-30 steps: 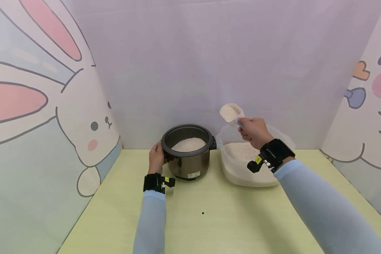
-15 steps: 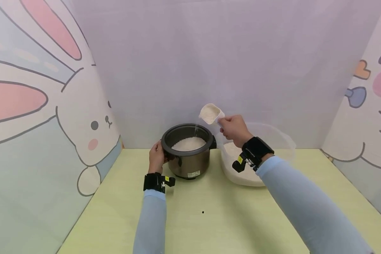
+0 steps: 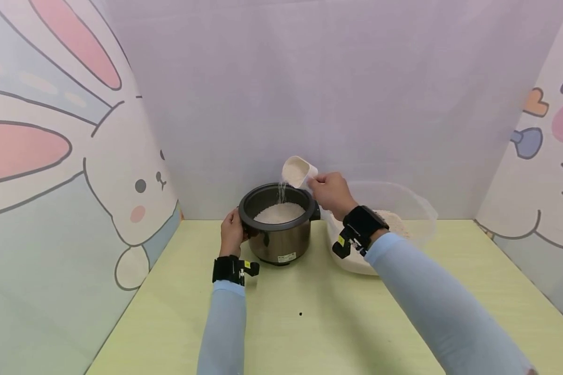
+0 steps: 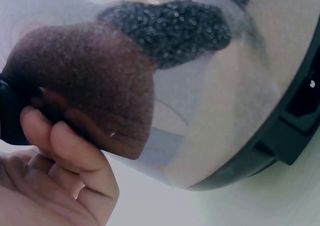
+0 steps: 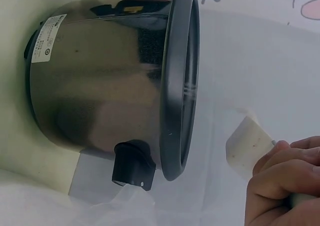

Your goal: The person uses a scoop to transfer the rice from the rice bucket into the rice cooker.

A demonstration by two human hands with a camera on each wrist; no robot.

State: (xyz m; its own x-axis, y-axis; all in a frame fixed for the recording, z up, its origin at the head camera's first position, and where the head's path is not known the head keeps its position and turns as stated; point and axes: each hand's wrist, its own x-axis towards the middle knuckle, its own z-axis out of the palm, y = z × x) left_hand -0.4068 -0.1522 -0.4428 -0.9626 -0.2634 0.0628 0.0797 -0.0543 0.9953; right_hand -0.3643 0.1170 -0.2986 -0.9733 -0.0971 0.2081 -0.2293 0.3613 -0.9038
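Observation:
A rice cooker [image 3: 281, 240] with a shiny brown body and dark rim stands on the table, a mound of white rice [image 3: 280, 213] inside. My left hand [image 3: 232, 232] grips its left side handle; the left wrist view shows curled fingers [image 4: 75, 146] against the black handle [image 4: 11, 113]. Above the pot's right side, my right hand [image 3: 333, 195] pinches the handle of a white measuring cup [image 3: 296, 172]. The cup tilts left, and a thin stream of rice falls from its lip into the pot. In the right wrist view the cup [image 5: 246, 145] is apart from the rim.
Right of the cooker sits a translucent plastic tub [image 3: 415, 208] holding more rice, partly hidden by my right wrist. A small dark speck [image 3: 301, 314] lies on the pale green table [image 3: 281, 344]. A fabric backdrop [image 3: 309, 94] closes off the back.
My right hand has carried the filled measuring cup left from over the tub to over the pot and tilted it; rice now streams out. The left hand stays on the cooker.

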